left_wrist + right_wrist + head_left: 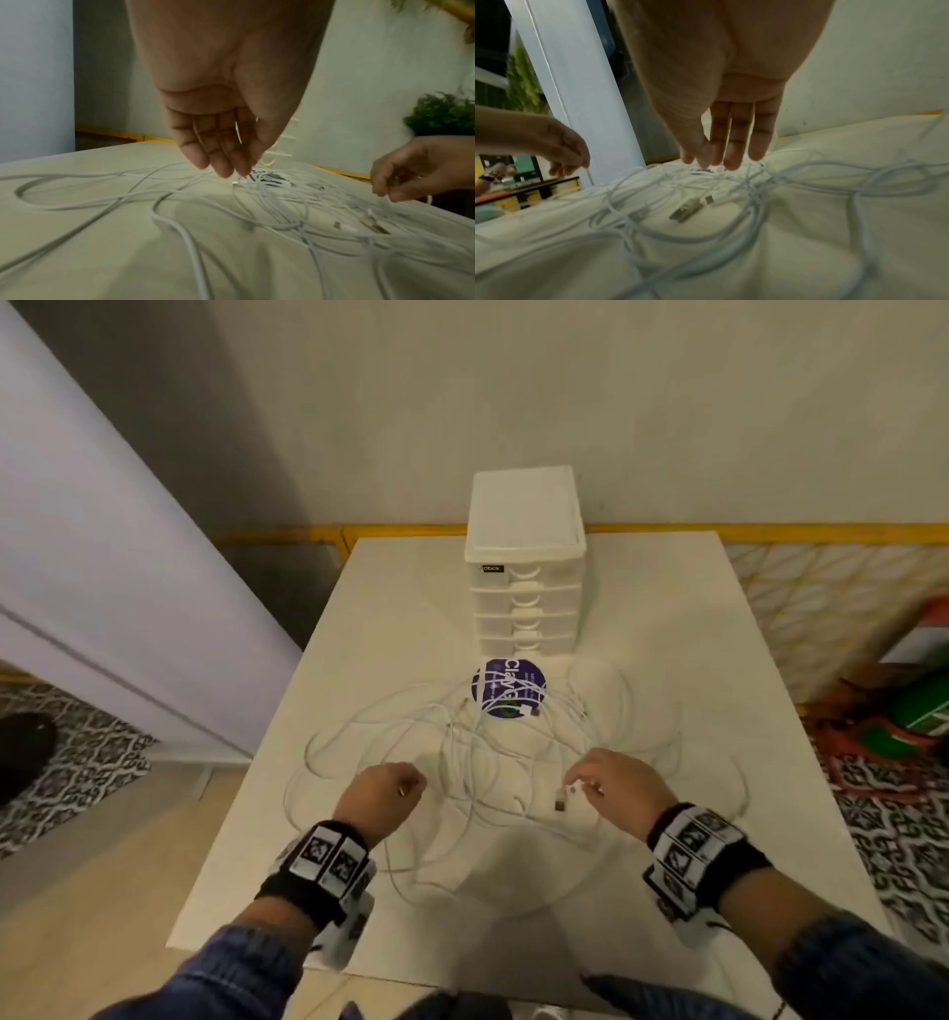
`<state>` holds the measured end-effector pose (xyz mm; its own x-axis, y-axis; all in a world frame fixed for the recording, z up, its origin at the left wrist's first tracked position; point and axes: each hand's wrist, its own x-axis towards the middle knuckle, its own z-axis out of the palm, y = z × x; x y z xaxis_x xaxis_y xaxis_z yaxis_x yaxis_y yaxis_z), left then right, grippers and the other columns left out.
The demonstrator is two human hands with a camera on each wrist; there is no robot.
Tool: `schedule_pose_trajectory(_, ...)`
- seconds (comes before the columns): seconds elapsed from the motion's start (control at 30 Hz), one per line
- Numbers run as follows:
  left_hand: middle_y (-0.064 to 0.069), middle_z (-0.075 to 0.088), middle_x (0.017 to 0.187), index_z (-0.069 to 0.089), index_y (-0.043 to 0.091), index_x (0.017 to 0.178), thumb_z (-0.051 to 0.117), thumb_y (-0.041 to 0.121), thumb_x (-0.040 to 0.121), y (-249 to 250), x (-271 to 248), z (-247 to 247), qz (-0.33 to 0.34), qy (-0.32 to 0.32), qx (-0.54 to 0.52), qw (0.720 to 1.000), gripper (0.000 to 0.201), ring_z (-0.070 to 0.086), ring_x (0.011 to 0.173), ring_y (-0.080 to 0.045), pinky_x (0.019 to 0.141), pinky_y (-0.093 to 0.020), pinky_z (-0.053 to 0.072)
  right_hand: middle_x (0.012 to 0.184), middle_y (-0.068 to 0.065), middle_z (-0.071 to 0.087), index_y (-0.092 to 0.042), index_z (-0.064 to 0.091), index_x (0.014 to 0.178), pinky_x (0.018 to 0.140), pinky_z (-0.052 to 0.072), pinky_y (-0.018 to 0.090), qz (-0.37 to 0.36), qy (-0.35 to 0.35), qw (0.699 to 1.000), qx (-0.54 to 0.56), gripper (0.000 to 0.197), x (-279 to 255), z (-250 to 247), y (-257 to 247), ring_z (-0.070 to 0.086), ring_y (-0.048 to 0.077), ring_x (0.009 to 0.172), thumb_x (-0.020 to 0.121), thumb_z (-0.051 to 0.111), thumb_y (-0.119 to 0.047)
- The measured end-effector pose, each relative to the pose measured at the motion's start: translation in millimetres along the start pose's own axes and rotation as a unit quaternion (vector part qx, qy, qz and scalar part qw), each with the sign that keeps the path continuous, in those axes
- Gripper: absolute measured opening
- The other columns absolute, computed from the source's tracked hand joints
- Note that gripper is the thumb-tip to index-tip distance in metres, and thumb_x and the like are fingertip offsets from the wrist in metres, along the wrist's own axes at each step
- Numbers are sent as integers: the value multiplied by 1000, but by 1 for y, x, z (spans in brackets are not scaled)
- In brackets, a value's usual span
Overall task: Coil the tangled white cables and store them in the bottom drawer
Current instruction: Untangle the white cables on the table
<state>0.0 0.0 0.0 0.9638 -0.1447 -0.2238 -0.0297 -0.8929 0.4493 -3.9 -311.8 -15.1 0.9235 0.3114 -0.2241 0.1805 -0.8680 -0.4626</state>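
Note:
Several tangled white cables (pixel 477 762) sprawl in loose loops over the middle of the white table (pixel 693 670). My left hand (pixel 395 788) hovers over the left of the tangle, thumb and fingers pinching a thin cable end (pixel 237 132). My right hand (pixel 585 780) is over the right of the tangle and pinches a white connector (pixel 571 789) between thumb and forefinger. A USB plug (pixel 685 211) lies on the table just below it. The white drawer unit (pixel 524 588) stands at the back, its bottom drawer (pixel 526 645) closed.
A round purple disc (pixel 508 688) lies under cable strands just in front of the drawers. The table drops off at its left edge (pixel 246 814) beside a pale cabinet (pixel 102 608). Colourful items (pixel 919 711) sit on the floor to the right.

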Motion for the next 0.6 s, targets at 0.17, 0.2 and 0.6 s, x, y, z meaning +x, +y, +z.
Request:
schedule_pose_trajectory(0.17,-13,68,98,71,8,96,58,19,89,0,26,-2,10,33,11,999,19,62,94,-32,80,-34,45,118,6,52,-24,59,121,86,38,27,-1,-83,996,-36,37,15,9,2,53,23,106,89,50,-9)
schedule_pose_trajectory(0.2,-13,68,92,72,8,93,58,17,88,6,28,3,44,38,5,998,17,63,89,-32,76,-35,48,118,6,51,-24,59,121,85,37,27,4,-92,995,-44,37,16,12,1,53,23,107,88,53,-10)
schedule_pose_trajectory(0.6,-13,57,127,61,7,116,46,3,87,116,74,79,383,-179,178,888,33,50,114,-33,94,-44,42,113,7,59,-14,64,111,84,44,30,68,78,992,79,30,-13,5,20,59,24,99,86,51,-4)
